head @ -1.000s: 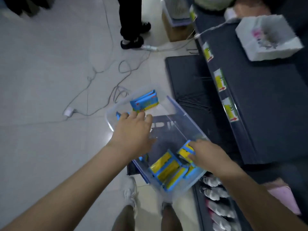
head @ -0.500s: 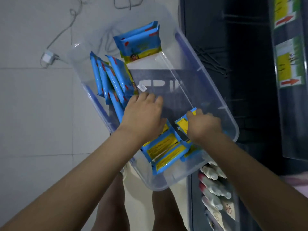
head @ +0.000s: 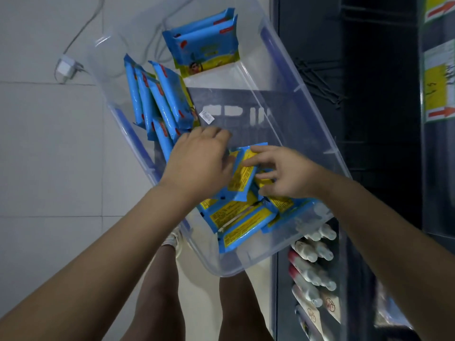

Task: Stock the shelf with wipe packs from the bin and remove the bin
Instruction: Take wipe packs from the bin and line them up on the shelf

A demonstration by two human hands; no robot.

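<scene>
A clear plastic bin [head: 278,57] sits tilted against the dark shelf [head: 379,153], holding blue and yellow wipe packs. Several packs [head: 157,99] stand on edge along its left wall, two packs [head: 204,45] lean at the far end, and several more [head: 241,222] lie label-up at the near end. One wipe pack [head: 242,173] is raised on edge between my hands. My left hand [head: 199,161] grips its left side with curled fingers. My right hand [head: 285,173] touches its face with loosely spread fingers.
A lower shelf at the right holds rows of white-capped tubes [head: 312,262]. Yellow price labels [head: 437,92] line the shelf edge above. A white power adapter [head: 65,68] with its cable lies on the tiled floor at the left. My legs [head: 157,291] are below the bin.
My view dropped from the shelf top into the bin. My right hand lifted one pack off the near stack and eased its grip, while my left hand moved in against that pack.
</scene>
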